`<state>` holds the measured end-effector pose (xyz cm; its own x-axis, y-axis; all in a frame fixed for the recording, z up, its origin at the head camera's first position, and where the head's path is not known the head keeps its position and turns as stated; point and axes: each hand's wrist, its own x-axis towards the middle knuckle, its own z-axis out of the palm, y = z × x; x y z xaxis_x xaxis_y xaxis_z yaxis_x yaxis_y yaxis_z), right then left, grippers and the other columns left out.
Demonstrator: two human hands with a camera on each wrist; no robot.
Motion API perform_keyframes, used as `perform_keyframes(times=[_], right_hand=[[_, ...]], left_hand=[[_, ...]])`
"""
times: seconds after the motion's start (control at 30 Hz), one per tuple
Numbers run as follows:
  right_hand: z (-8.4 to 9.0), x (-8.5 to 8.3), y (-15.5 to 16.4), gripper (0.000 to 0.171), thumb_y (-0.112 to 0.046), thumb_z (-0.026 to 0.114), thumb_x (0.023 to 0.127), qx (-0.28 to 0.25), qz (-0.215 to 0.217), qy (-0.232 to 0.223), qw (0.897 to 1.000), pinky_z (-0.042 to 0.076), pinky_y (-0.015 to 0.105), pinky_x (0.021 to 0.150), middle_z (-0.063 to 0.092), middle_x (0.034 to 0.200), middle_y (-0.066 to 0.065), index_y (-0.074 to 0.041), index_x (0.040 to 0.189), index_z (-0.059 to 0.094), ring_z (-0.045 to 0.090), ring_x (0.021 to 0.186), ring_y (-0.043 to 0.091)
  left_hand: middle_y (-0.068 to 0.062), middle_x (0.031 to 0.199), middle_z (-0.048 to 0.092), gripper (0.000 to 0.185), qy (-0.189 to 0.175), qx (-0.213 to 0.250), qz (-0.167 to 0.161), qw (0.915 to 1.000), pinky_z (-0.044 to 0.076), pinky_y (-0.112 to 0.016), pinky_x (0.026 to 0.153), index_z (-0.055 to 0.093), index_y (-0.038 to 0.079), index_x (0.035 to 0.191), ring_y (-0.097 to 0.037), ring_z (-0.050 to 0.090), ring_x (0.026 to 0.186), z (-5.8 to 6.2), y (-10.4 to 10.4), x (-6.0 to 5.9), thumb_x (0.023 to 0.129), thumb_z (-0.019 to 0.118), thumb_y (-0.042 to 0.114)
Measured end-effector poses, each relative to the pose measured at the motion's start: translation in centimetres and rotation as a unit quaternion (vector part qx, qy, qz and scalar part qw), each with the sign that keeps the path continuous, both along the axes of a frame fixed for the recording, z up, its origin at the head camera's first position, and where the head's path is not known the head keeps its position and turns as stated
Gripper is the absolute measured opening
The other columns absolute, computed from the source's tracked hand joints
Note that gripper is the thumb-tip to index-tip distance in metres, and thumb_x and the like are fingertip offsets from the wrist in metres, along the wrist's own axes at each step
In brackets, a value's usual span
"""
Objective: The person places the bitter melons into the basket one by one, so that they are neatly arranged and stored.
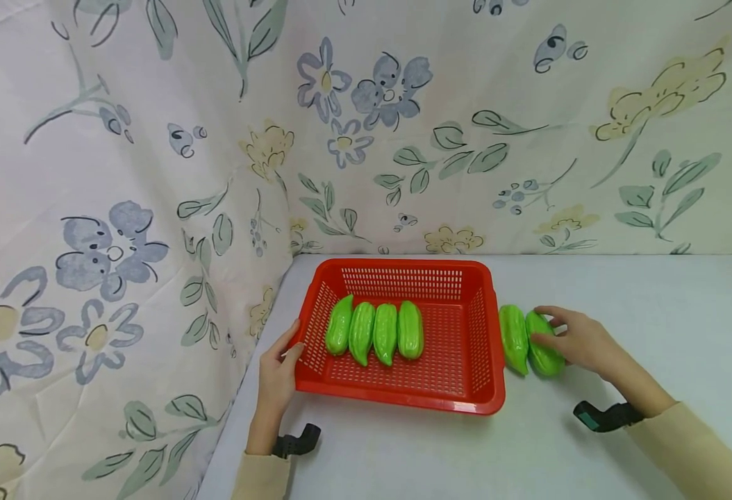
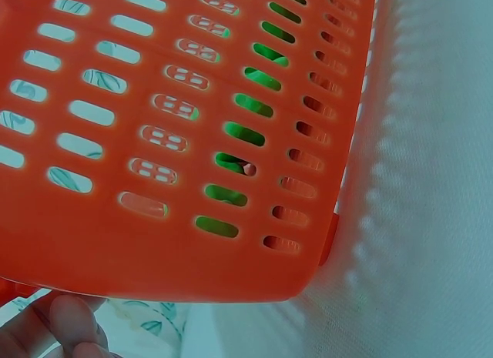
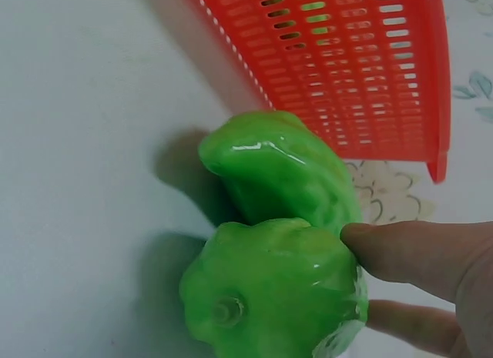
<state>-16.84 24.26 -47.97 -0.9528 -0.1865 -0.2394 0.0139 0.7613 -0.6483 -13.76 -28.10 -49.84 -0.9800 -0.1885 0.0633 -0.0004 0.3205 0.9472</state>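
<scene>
Four of the glossy green gourds (image 1: 373,332) are already lined up side by side in the left half of the red plastic basket (image 1: 453,394), mid-frame in the head view, and two are still out on the white table (image 1: 653,319) just right of the basket wall, so I'd call it about two thirds done. The right hand (image 1: 581,342) has its fingers wrapped over the outer gourd (image 1: 542,346), the rightmost one, which touches the inner gourd (image 1: 513,337) next to it. The left hand (image 1: 278,371) grips the basket's left rim, thumb over the edge. Gourds look like shiny moulded plastic, ridged, tapering to a point at the near end. The basket is rigid, with slotted walls and floor, rounded corners. Backdrop at the top of the frame is floral cloth (image 1: 153,173), soft and draped
</scene>
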Motion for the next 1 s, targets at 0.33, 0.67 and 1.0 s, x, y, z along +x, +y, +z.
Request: perform_keyframes(times=[0.33, 0.67, 1.0], right_hand=[[0.1, 0.5, -0.2, 0.072, -0.038, 0.069, 0.099, -0.008, -0.009, -0.004, 1.0, 0.062, 0.036, 0.066, 0.055, 0.133, 0.042, 0.002, 0.153, 0.042, 0.071, 0.094, 0.033], [-0.1, 0.8, 0.2, 0.074, -0.039, 0.07, 0.099, -0.012, -0.019, 0.012, 1.0, 0.064, 0.037, 0.067, 0.055, 0.134, 0.041, 0.001, 0.154, 0.042, 0.068, 0.108, 0.049], [1.8, 0.7, 1.4, 0.077, -0.043, 0.067, 0.101, -0.024, -0.031, 0.024, 0.999, 0.065, 0.039, 0.068, 0.052, 0.138, 0.042, -0.001, 0.159, 0.037, 0.066, 0.113, 0.052]], left_hand=[[-0.012, 0.15, 0.059, 0.046, 0.001, -0.007, -0.002, 1.0, 0.065, -0.045, 0.078, 0.056, 0.024, 0.152, -0.043, 0.071, 0.101, 0.2, 0.0, 0.0, 0.107, 0.054, 0.015], [-0.012, 0.15, 0.059, 0.046, 0.001, -0.007, 0.0, 1.0, 0.065, -0.042, 0.077, 0.056, 0.022, 0.152, -0.042, 0.072, 0.101, 0.1, 0.0, 0.0, 0.107, 0.054, 0.015], [-0.013, 0.151, 0.058, 0.047, -0.001, 0.0, -0.004, 1.0, 0.065, -0.046, 0.078, 0.055, 0.024, 0.153, -0.043, 0.071, 0.101, 0.2, 0.0, 0.1, 0.107, 0.053, 0.016]])
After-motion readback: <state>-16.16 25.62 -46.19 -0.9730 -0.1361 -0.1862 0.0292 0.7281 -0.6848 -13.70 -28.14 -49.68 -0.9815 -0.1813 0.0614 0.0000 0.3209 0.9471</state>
